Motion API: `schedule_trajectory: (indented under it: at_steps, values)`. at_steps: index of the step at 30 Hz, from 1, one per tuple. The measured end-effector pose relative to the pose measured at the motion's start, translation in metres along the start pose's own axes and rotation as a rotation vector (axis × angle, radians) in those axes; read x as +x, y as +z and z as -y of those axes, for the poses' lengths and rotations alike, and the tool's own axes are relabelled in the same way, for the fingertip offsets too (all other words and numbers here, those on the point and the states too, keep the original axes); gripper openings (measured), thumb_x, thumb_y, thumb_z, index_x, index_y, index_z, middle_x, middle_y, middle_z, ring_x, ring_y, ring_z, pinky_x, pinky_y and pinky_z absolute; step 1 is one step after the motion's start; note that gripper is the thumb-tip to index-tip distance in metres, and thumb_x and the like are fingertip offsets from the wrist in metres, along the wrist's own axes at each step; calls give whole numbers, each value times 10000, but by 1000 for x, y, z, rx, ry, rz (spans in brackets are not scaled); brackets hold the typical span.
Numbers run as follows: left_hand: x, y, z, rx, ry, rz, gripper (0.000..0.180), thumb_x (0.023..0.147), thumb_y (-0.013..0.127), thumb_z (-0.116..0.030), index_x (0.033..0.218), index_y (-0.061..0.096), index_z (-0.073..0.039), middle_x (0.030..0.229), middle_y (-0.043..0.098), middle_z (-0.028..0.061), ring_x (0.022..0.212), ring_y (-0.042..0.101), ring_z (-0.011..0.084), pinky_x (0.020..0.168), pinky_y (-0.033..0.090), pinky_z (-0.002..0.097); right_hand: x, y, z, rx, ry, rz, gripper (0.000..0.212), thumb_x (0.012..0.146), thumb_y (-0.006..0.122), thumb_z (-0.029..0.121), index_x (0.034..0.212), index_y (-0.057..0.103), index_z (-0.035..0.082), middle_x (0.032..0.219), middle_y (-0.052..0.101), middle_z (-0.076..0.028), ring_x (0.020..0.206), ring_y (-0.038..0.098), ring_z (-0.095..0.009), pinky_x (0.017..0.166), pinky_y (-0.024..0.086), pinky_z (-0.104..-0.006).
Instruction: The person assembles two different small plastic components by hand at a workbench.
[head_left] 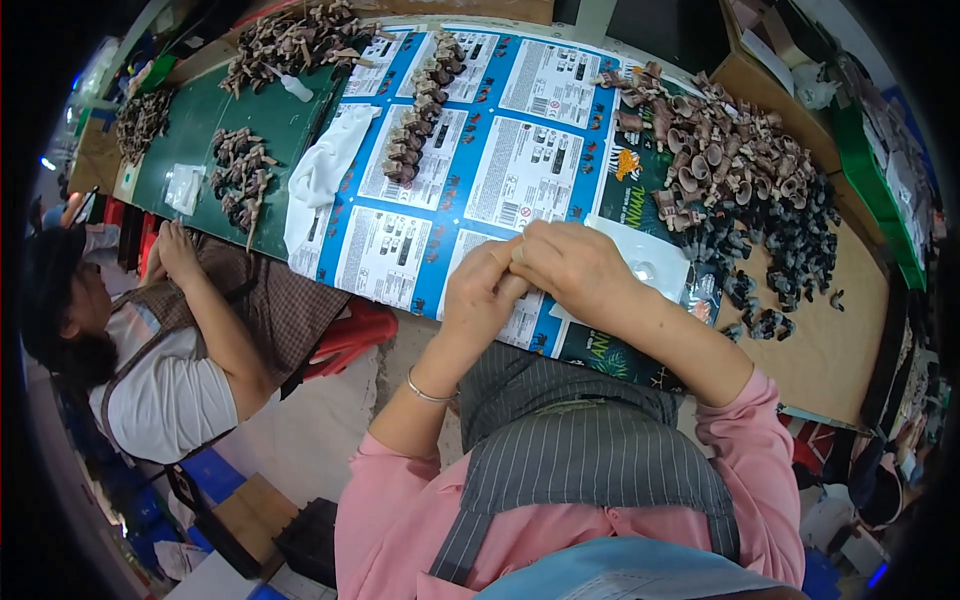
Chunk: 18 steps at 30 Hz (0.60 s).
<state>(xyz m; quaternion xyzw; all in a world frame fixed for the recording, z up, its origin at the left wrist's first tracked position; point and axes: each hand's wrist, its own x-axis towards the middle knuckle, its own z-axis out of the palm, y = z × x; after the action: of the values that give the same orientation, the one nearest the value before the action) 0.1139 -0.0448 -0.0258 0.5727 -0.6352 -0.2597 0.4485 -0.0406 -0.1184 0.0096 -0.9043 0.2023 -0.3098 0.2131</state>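
My left hand (482, 290) and my right hand (578, 262) meet over the near edge of the table, fingertips pinched together. Whatever they hold between them is hidden by the fingers. Under them lies a blue and white printed sheet (525, 165). Beyond, a row of small brown moulded figure parts (415, 120) runs away from me on the sheet. To the right is a heap of brownish, hollow cup-ended parts (715, 150), with dark grey small parts (800, 255) beside it. A white sheet with a clear round piece (645, 262) lies by my right wrist.
A white cloth (325, 180) lies left of the sheet. Further left, a green tabletop (180, 145) bears more piles of brown parts (240, 175) and a small white bottle (294, 87). A co-worker (170, 350) sits there, hands together. Cardboard walls (770, 85) edge the right side.
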Motion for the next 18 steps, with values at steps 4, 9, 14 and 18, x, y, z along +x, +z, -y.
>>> schedule_trajectory:
  at_steps: [4,9,14,18]
  values:
    - [-5,5,2,13,56,-46,357,759,712,-13,1110,655,-42,901,651,128,757,628,272,666,512,332,-7,4,1,-53,-27,-12,146,754,626,105,845,514,82,787,518,-75,708,583,-270,586,469,-376]
    - [-1,4,-2,6,43,-45,291,781,711,-14,1067,657,-22,868,632,76,724,604,158,641,484,260,-3,-6,2,-25,8,5,120,791,649,128,859,560,85,792,523,-67,718,592,-256,598,473,-366]
    - [-6,-22,23,-4,-84,-265,353,804,731,-45,1151,665,-41,934,653,60,771,610,121,667,500,253,-48,-36,21,-78,105,-189,185,798,700,119,973,650,86,825,582,-74,697,589,-254,604,458,-351]
    - [17,-68,49,136,-174,-337,646,795,738,-68,1386,476,-59,934,642,86,762,597,124,636,518,269,-117,-70,14,-151,380,-290,149,815,688,75,960,657,53,837,595,-95,700,586,-261,626,461,-347]
